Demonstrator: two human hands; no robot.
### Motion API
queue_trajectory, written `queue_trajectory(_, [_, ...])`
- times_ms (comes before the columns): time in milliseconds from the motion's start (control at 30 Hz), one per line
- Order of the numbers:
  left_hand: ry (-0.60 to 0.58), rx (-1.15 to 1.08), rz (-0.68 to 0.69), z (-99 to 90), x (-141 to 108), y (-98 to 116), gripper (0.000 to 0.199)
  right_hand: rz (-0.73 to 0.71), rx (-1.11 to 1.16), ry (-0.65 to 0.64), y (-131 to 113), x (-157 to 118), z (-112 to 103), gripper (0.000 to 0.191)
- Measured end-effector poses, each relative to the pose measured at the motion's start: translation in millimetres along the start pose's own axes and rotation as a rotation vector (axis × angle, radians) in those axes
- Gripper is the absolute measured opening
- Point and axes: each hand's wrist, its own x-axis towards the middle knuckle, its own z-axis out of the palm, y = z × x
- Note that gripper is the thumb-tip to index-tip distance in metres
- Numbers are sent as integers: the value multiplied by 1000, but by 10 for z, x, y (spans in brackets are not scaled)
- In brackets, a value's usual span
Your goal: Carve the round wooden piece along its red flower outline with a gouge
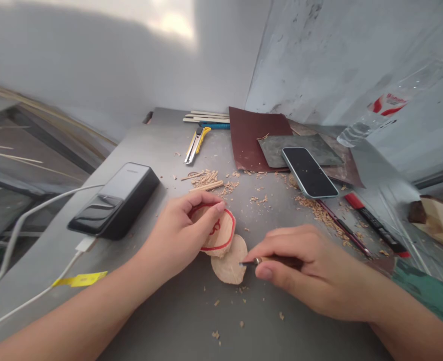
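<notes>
My left hand (185,233) is closed around a pale wooden piece (225,228) that has a red outline near its edge and red curls drawn in the middle. Partly beneath that piece lies a round wooden disc (228,265) on the grey table. A carving tool (258,261) with a metal tip and a wooden handle is gripped in my right hand (304,271), index finger stretched along it. Its tip points left at the disc's right edge; whether it touches the wood I cannot tell. Fingers cover most of the handle.
A black power bank (119,200) with a white cable stands left. Behind lie a yellow utility knife (197,145), sandpaper sheets (253,135) and wood shavings (208,178). Rightward are a phone (309,172), a black-red marker (377,225), a thin brush (343,228) and a plastic bottle (379,113).
</notes>
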Motion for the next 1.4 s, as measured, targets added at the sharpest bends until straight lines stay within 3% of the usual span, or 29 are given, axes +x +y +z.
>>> queue_trajectory(367, [-4, 46, -13, -33, -15, 14, 34, 207, 61, 94, 4, 14, 40, 12])
queue_trajectory(500, [-37, 22, -19, -33, -19, 6, 34, 123, 194, 211, -14, 5, -17, 3])
queue_trajectory(767, [-38, 100, 29, -35, -8, 18, 32, 35, 580, 312, -25, -61, -101, 14])
queue_trajectory(933, [-25, 161, 71, -46, -21, 20, 29, -43, 613, 454, 6, -9, -54, 6])
queue_trajectory(1133, [-20, 220, 118, -48, -29, 16, 26, 51, 613, 471, 22, -27, -37, 30])
queue_trajectory(1267, [2, 232, 154, -38, -32, 6, 24, 114, 898, 379, -33, -1, 27, 28])
queue_trajectory(1400, [5, 225, 165, -29, -35, 5, 26, 128, 985, 338, -143, 63, 77, 21])
